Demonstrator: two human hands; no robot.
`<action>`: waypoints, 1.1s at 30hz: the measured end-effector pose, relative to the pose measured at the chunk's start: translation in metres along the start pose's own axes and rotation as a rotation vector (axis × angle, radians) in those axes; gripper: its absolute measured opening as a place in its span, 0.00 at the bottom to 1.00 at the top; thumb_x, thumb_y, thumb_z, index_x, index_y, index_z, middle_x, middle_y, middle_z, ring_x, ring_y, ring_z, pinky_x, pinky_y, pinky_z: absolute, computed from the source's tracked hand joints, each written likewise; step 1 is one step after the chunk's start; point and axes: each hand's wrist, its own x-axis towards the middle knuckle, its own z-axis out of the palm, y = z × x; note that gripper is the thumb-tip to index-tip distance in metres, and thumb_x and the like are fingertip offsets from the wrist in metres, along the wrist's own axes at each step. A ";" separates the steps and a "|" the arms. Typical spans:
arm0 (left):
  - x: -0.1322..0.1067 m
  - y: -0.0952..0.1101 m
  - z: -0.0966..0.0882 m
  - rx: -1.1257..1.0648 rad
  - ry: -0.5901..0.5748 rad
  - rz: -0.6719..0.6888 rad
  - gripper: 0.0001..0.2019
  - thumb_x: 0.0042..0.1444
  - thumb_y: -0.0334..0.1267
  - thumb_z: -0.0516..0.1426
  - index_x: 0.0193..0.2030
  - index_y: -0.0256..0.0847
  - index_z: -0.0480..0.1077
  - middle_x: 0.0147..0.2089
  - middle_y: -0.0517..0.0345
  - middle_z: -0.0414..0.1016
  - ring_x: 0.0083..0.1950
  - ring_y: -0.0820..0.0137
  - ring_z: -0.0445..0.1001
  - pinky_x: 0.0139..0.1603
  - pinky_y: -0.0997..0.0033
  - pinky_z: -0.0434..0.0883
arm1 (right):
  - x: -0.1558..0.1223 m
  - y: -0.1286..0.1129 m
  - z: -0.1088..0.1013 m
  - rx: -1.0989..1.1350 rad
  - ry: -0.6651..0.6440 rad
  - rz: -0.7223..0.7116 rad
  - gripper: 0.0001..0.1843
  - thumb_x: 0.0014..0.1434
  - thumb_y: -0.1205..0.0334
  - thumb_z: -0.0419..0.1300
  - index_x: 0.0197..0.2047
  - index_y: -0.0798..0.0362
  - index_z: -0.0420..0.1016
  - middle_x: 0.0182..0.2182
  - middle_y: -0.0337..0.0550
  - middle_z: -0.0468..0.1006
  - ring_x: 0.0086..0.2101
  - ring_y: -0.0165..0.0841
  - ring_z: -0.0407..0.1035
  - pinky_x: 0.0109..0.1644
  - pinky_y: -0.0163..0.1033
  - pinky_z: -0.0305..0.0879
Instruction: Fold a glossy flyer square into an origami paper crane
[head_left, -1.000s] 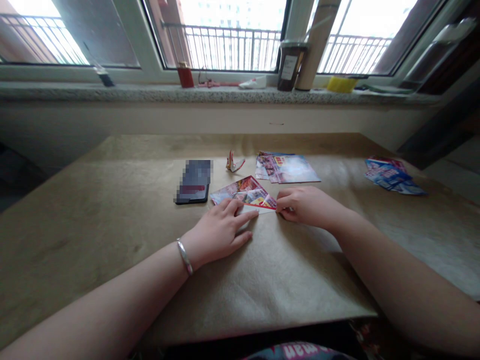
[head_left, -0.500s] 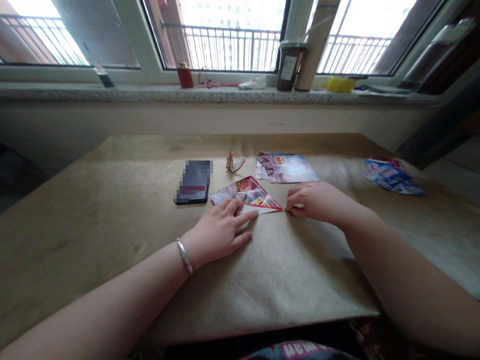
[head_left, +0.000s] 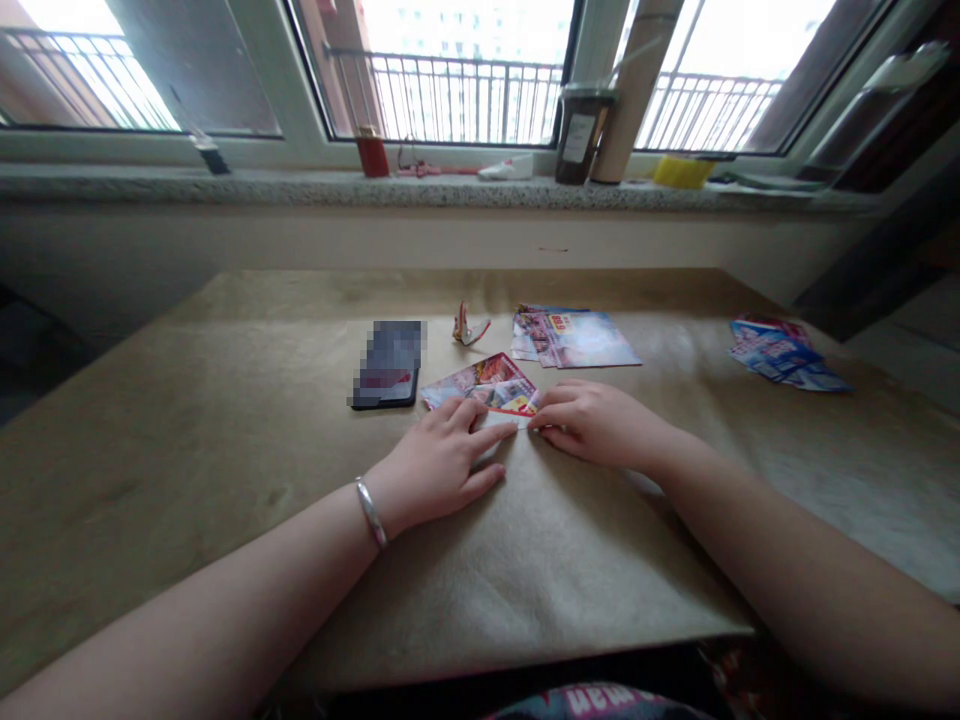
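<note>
A colourful printed leaflet (head_left: 486, 380), folded to a triangle with a white strip along its near edge, lies flat on the table. My left hand (head_left: 431, 462), a silver bangle at its wrist, rests spread on the leaflet's near left side, index finger along the white strip. At the right end of that strip, my right hand (head_left: 596, 422) has its thumb and fingers closed on the paper, covering the right corner. Just beyond the leaflet stands a small folded paper figure (head_left: 466, 330).
A dark phone (head_left: 386, 370) lies left of the leaflet. Behind my right hand is a stack of printed sheets (head_left: 596, 338), and farther right a pile of blue and red papers (head_left: 784, 355). A red container (head_left: 372, 155) and a dark jar (head_left: 579, 140) stand on the windowsill.
My right hand has moved left from just off the leaflet's right tip onto the paper, close to my left index finger. The left hand has stayed in place.
</note>
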 end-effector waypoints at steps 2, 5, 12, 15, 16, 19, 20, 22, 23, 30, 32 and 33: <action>0.000 0.000 0.000 0.001 -0.004 0.000 0.22 0.60 0.49 0.49 0.60 0.49 0.60 0.60 0.49 0.58 0.60 0.57 0.57 0.61 0.53 0.58 | 0.003 -0.003 0.005 0.016 0.013 0.005 0.11 0.58 0.66 0.54 0.39 0.51 0.77 0.36 0.44 0.76 0.37 0.33 0.69 0.41 0.36 0.63; 0.000 -0.001 0.001 0.002 -0.007 -0.002 0.22 0.60 0.50 0.49 0.60 0.49 0.60 0.63 0.49 0.55 0.62 0.56 0.56 0.61 0.51 0.57 | 0.004 -0.004 0.010 0.051 0.029 0.018 0.11 0.57 0.67 0.54 0.39 0.51 0.77 0.36 0.45 0.76 0.36 0.33 0.69 0.42 0.37 0.64; 0.001 0.000 -0.002 -0.014 0.000 0.004 0.24 0.59 0.49 0.50 0.61 0.51 0.58 0.60 0.50 0.59 0.59 0.56 0.58 0.60 0.51 0.59 | 0.004 0.003 0.016 0.190 0.095 0.016 0.11 0.56 0.68 0.55 0.39 0.51 0.78 0.35 0.44 0.76 0.36 0.32 0.69 0.41 0.36 0.64; 0.002 0.001 -0.003 -0.024 0.004 0.004 0.24 0.58 0.49 0.51 0.61 0.50 0.58 0.59 0.51 0.60 0.59 0.57 0.58 0.60 0.52 0.59 | 0.005 0.006 0.017 0.270 0.111 -0.017 0.11 0.56 0.67 0.56 0.39 0.51 0.78 0.34 0.45 0.75 0.36 0.32 0.69 0.41 0.36 0.65; 0.002 0.001 -0.003 -0.024 -0.002 0.002 0.23 0.58 0.48 0.51 0.60 0.50 0.59 0.59 0.51 0.60 0.59 0.57 0.58 0.60 0.52 0.59 | 0.006 0.007 0.017 0.301 0.116 -0.033 0.10 0.56 0.66 0.57 0.39 0.52 0.78 0.34 0.45 0.75 0.36 0.32 0.69 0.40 0.36 0.65; 0.002 0.001 -0.002 -0.019 -0.014 -0.007 0.22 0.58 0.48 0.51 0.59 0.49 0.61 0.60 0.51 0.59 0.60 0.56 0.57 0.61 0.51 0.58 | 0.008 0.009 0.017 0.353 0.129 -0.055 0.10 0.56 0.67 0.57 0.39 0.52 0.79 0.33 0.45 0.75 0.35 0.31 0.69 0.39 0.35 0.66; 0.002 0.000 -0.002 -0.017 -0.016 -0.008 0.22 0.58 0.48 0.51 0.59 0.49 0.61 0.60 0.51 0.59 0.60 0.55 0.57 0.61 0.51 0.57 | 0.008 0.009 0.017 0.354 0.130 -0.050 0.10 0.56 0.68 0.57 0.39 0.53 0.79 0.33 0.46 0.75 0.34 0.31 0.69 0.39 0.35 0.65; 0.002 0.000 -0.001 -0.010 -0.013 -0.002 0.23 0.58 0.49 0.51 0.60 0.49 0.60 0.61 0.50 0.58 0.61 0.55 0.56 0.61 0.50 0.57 | 0.010 0.008 0.018 0.350 0.130 -0.035 0.10 0.55 0.69 0.57 0.38 0.54 0.79 0.33 0.46 0.74 0.34 0.31 0.69 0.39 0.35 0.65; 0.002 -0.001 0.000 -0.004 -0.007 0.004 0.23 0.58 0.48 0.51 0.60 0.49 0.60 0.61 0.50 0.57 0.61 0.54 0.56 0.61 0.50 0.57 | 0.010 0.008 0.019 0.348 0.130 -0.029 0.10 0.55 0.69 0.57 0.37 0.54 0.79 0.33 0.46 0.74 0.34 0.31 0.68 0.39 0.35 0.65; 0.003 0.000 -0.001 0.065 0.062 0.063 0.20 0.57 0.47 0.51 0.56 0.47 0.64 0.59 0.49 0.59 0.58 0.55 0.58 0.60 0.48 0.55 | 0.012 0.004 0.023 0.309 0.125 -0.002 0.08 0.55 0.69 0.56 0.35 0.53 0.77 0.33 0.44 0.73 0.34 0.31 0.67 0.39 0.35 0.64; 0.004 0.000 -0.001 0.061 0.072 0.074 0.20 0.58 0.46 0.51 0.57 0.47 0.63 0.57 0.50 0.62 0.60 0.56 0.58 0.63 0.48 0.51 | 0.012 0.003 0.023 0.288 0.120 0.003 0.08 0.55 0.69 0.56 0.34 0.54 0.76 0.33 0.44 0.72 0.34 0.31 0.67 0.38 0.35 0.63; 0.005 0.000 -0.001 0.057 0.075 0.079 0.20 0.58 0.46 0.51 0.57 0.47 0.63 0.55 0.51 0.64 0.60 0.57 0.58 0.64 0.49 0.49 | 0.012 0.002 0.023 0.279 0.116 0.004 0.08 0.55 0.69 0.56 0.34 0.54 0.76 0.32 0.44 0.72 0.34 0.31 0.67 0.38 0.35 0.63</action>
